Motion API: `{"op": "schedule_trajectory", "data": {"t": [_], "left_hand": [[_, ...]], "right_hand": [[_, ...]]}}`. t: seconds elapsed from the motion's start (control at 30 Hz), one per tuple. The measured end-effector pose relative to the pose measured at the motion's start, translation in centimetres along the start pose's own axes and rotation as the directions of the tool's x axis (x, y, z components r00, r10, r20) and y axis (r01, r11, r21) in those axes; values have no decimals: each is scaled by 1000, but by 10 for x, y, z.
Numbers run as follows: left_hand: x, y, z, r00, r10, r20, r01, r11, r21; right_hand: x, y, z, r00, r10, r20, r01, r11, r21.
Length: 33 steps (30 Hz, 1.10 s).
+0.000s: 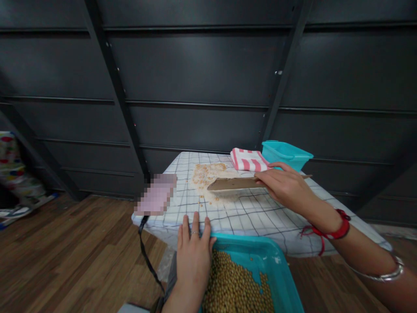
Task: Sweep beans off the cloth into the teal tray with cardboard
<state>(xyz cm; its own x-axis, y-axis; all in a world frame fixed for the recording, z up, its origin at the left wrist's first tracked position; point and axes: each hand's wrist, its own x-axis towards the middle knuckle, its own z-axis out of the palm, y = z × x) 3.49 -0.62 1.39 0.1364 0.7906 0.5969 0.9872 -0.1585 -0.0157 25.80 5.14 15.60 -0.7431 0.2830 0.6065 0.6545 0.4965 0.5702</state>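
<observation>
My right hand [282, 184] grips the upper edge of a flat strip of brown cardboard [234, 184], which stands on edge over the checked tablecloth [257, 208]. Behind and beside the cardboard lies a spread of pale powdery grains mixed with round tan beans [206, 174]. My left hand [194, 256] rests with fingers stretched apart at the near table edge, its thumb by the rim of a turquoise tray [289, 278]. Many greenish-tan round beans [237, 282] fill much of that tray.
A folded red-and-white striped cloth [249, 160] lies at the back, beside a turquoise basket [286, 154]. Some blurred-out pink flat object [157, 195] sits at the table's left edge, with a black strap [143, 243] hanging down. Dark metal panels [202, 65] rise behind.
</observation>
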Motion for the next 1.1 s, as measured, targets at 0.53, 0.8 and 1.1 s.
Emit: {"op": "schedule_trajectory", "data": {"t": [0.53, 0.8, 1.1], "left_hand": [[1, 1, -1, 1000, -1, -18, 1, 1000, -11], [0, 0, -1, 1000, 0, -11, 0, 1000, -9], [0, 1, -2, 1000, -6, -15, 6, 1000, -17]], "right_hand": [[-3, 2, 1, 999, -21, 32, 19, 998, 54], [2, -2, 6, 999, 36, 6, -37, 999, 33], [-1, -3, 6, 996, -18, 91, 11, 997, 81]]}}
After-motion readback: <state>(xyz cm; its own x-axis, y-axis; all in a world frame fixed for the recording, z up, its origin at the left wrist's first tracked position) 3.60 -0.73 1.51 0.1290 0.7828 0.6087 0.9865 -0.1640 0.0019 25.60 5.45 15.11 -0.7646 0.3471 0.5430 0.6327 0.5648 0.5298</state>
